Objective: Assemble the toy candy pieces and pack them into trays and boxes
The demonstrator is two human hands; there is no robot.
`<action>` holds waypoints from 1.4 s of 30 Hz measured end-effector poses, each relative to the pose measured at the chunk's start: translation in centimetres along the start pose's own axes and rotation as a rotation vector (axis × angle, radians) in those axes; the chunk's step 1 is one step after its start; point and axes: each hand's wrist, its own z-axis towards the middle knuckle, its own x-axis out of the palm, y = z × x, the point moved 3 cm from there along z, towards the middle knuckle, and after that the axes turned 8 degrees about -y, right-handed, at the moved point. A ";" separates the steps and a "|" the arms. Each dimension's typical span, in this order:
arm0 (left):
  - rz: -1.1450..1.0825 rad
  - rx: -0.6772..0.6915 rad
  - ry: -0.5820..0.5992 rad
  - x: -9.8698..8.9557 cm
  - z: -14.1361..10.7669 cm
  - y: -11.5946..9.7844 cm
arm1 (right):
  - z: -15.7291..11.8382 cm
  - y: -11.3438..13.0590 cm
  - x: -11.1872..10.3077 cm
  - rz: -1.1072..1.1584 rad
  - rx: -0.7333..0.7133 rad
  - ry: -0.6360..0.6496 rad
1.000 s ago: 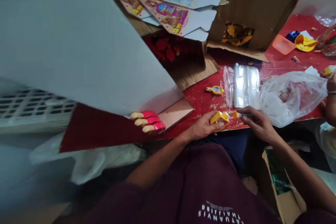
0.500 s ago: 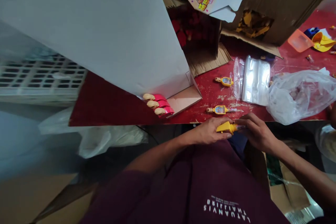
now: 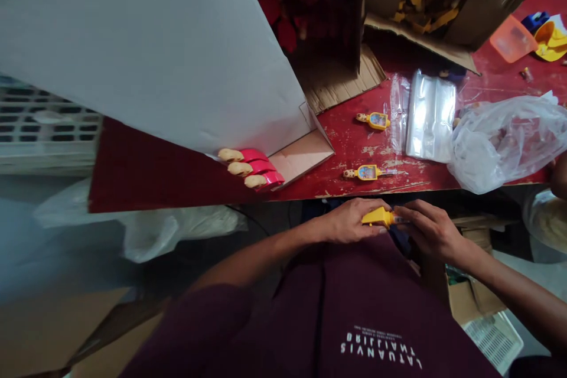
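Red workbench [image 3: 341, 144] is pretty cluttered: a stack of clear zip bags [image 3: 430, 116], a crumpled plastic bag [image 3: 505, 142] and two small yellow toys [image 3: 367, 172] lying loose on it. Left hand [image 3: 349, 220] and right hand [image 3: 432, 231] are both gripping a yellow plastic toy [image 3: 380, 217] just off the bench's front edge — right fingers pinched around its thin end. Over to the left, pink-and-cream pieces [image 3: 251, 166] sit tucked along a big white board [image 3: 146, 47].

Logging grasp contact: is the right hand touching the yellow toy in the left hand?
Touching: the head view shows the right hand pinching the clear tip of the yellow toy.
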 end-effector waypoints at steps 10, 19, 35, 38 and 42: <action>-0.127 -0.109 0.148 -0.1 0.2 0.7 | 0.2 0.2 0.0 0.122 0.048 0.035; 0.581 0.051 0.112 1.0 0.1 0.4 | -1.2 -1.3 1.9 0.391 0.673 0.221; 0.641 0.036 0.169 1.2 0.4 1.1 | -2.2 -2.7 3.7 0.432 0.773 0.327; 0.386 -0.064 0.154 0.7 0.7 1.6 | -1.5 -2.3 2.7 0.171 0.409 0.194; 0.266 -0.094 0.190 0.6 0.6 1.3 | -1.6 -1.5 2.2 0.030 0.098 0.137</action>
